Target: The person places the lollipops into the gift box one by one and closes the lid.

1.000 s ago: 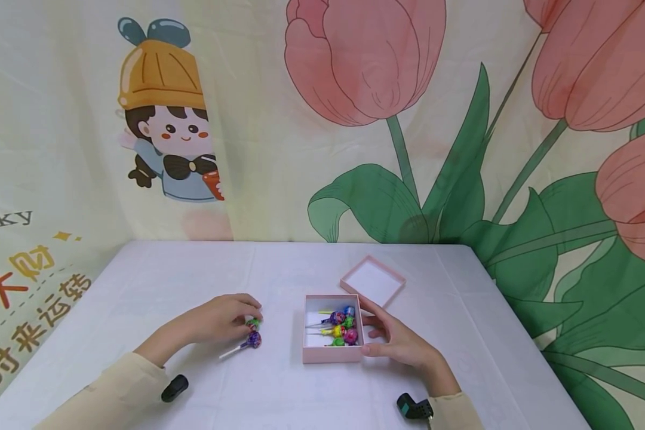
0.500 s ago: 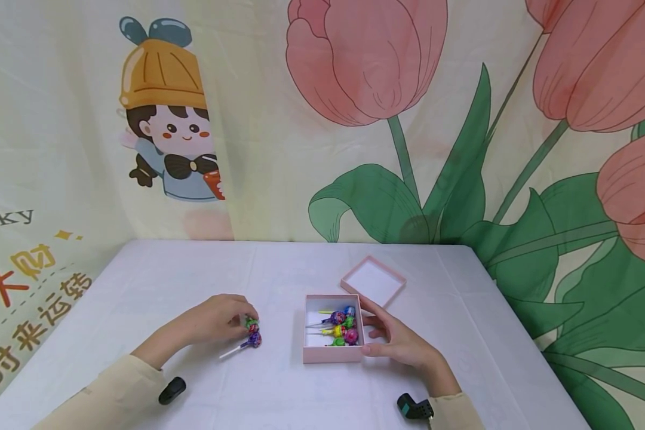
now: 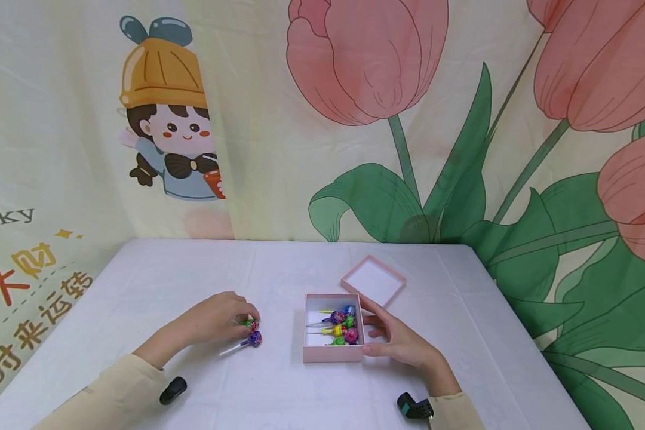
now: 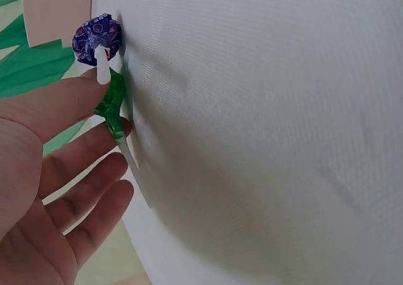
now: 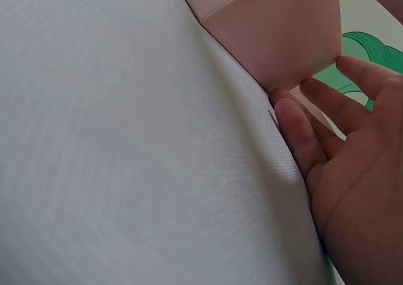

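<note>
My left hand [image 3: 223, 316] pinches a lollipop in a green wrapper [image 4: 113, 102] between thumb and index finger, its white stick slanting down close over the cloth. Right beside it lies a purple-wrapped lollipop [image 3: 255, 339], stick toward the near left; the left wrist view shows its purple head [image 4: 97, 39] just past the thumb. My right hand [image 3: 403, 340] rests against the right wall of a pink box [image 3: 332, 355], thumb at the near corner and index finger at the far one. In the right wrist view the fingertips touch the box wall [image 5: 277, 33]. Inside the box lie several colourful lollipops [image 3: 341, 325].
Behind the box a pink lid [image 3: 373, 280] lies with its white inside up. White cloth [image 3: 279, 394] covers the table. Black wrist devices [image 3: 173, 390] sit by both sleeves. A printed backdrop [image 3: 263, 149] with tulips hangs behind the table.
My left hand shifts slightly left, then back to the right, its fingers still at the green lollipop. The right hand and the box stay where they were.
</note>
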